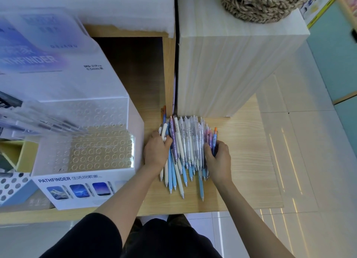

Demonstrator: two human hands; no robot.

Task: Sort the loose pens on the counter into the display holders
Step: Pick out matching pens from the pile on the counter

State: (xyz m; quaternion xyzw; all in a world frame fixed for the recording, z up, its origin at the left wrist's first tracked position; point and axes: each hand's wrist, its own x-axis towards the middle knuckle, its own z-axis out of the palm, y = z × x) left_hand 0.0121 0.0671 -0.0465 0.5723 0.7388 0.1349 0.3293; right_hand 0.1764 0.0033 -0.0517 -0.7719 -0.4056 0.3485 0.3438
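A pile of several loose pens [185, 151], blue, cream, clear and purple, lies on the wooden counter [241, 161] with tips pointing toward me. My left hand [156, 151] grips the left side of the pile, fingers curled round a few cream and blue pens. On the right side, my right hand [218, 157] curls its fingers round purple and blue pens. A clear display holder [87, 151] with rows of round holes stands to the left of the pile, its holes empty. Behind it a taller tier [58, 120] holds several pens.
A pale wooden box [222, 68] stands right behind the pens, with a woven basket [264, 3] on top. A dark open cubby [135, 74] sits behind the holder. The counter's front edge is near my body; tiled floor [299, 142] lies to the right.
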